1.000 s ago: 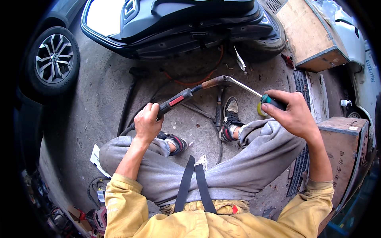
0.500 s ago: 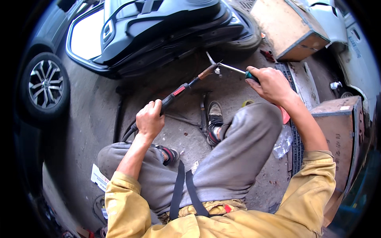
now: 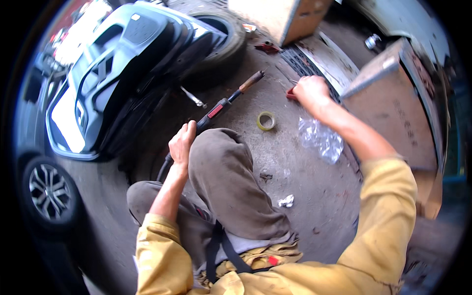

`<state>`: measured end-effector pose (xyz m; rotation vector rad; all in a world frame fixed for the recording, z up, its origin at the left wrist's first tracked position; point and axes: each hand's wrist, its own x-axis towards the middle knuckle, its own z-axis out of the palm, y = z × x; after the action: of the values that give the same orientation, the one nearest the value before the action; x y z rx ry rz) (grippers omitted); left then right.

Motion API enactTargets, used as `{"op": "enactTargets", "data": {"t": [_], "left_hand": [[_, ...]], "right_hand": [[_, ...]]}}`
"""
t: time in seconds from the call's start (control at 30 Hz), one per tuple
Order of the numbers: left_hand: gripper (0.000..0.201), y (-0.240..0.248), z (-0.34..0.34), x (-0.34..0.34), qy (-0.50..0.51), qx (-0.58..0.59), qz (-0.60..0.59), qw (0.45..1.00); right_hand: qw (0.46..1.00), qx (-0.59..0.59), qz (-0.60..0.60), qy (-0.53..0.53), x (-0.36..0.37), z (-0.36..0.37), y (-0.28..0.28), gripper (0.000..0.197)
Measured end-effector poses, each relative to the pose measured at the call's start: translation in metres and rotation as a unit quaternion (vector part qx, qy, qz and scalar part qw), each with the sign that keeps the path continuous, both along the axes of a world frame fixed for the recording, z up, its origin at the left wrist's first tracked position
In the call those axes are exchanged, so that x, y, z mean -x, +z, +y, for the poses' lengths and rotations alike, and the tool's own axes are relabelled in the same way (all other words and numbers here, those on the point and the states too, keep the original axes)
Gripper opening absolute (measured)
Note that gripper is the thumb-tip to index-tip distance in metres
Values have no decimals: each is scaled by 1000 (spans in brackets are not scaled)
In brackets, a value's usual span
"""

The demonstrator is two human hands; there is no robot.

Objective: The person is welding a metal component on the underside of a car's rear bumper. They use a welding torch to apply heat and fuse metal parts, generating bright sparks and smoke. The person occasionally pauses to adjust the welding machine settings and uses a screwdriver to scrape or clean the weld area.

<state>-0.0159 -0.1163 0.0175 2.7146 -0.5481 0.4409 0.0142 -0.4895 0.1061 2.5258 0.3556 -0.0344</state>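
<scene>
My left hand (image 3: 182, 142) is wrapped around the dark handle of a welding torch (image 3: 215, 110), whose brownish nozzle end points up and away to the right. Its cable trails down beside my knee. Out to the right, my right hand (image 3: 310, 92) is closed beside a small red object (image 3: 291, 94) near the floor. A thin metal piece shows at the fingers, but what they grip is hidden. Left of the torch's nozzle end, a shiny metal rod (image 3: 192, 96) sticks out from under a dark car door panel (image 3: 123, 73).
The door panel leans on a tyre (image 3: 235, 51). On the concrete lie a yellowish tape roll (image 3: 265, 129), a clear plastic bag (image 3: 320, 140) and a crumpled white scrap (image 3: 286, 201). Wooden crates (image 3: 393, 103) stand at right; a car wheel (image 3: 50, 192) is at left.
My view has turned to the right. My right hand has moved from the torch tip, where it held a screwdriver, out to the red object. My left hand keeps the torch.
</scene>
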Motion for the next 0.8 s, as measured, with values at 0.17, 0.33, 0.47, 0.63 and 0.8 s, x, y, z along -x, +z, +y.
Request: {"op": "enactTargets", "data": {"t": [0.17,0.33,0.47,0.63,0.8], "left_hand": [[23,-5,-29,-18,-9,11,151,988],[28,-52,-47,-41,-67,-98,255,960],[34,-134,-51,-31,-102,-158,300,935],[30,-213,-34,-17,-26,-253,405,878],[23,-267,-20,3,-20,-290,362,886]], "right_hand": [[953,-242,-36,-176,67,-76,-53,22],[763,-545,-18,-348,157,-57,-147,36],[631,-636,60,-440,185,-9,-195,39],[647,-676,33,-351,147,38,-234,48],[701,-606,101,-362,87,23,-256,42]]}}
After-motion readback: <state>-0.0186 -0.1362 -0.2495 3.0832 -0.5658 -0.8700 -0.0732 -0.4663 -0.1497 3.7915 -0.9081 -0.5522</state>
